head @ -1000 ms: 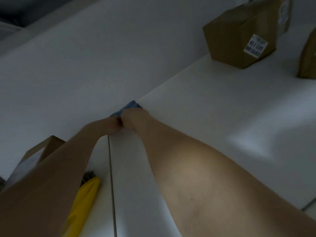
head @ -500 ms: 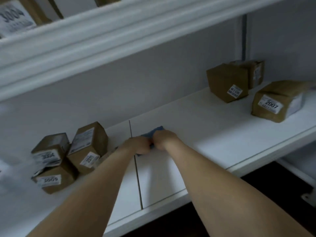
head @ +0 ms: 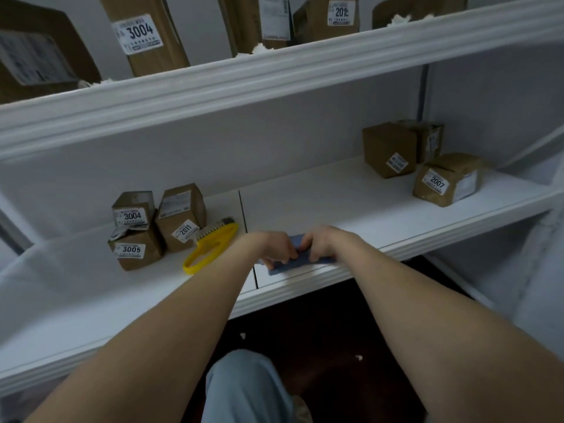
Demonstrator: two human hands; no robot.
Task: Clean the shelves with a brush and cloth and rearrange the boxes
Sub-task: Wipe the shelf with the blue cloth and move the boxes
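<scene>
**Wiping stroke, middle shelf [head: 351, 203].** Over the last second the blue cloth [head: 297, 262] has travelled from the back wall to the shelf's front lip, just right of the panel seam. Judged from this, one back-to-front pass is ending and the strip further right awaits wiping. The left hand [head: 274, 247] and right hand [head: 323, 242] sit side by side on the cloth, fingers curled over it, gripping and pressing. The cloth lies directly beneath both. The yellow brush [head: 210, 248] lies idle left of the left hand, beside the box marked 2011 [head: 180, 221]. Rearranging appears not yet begun.
</scene>
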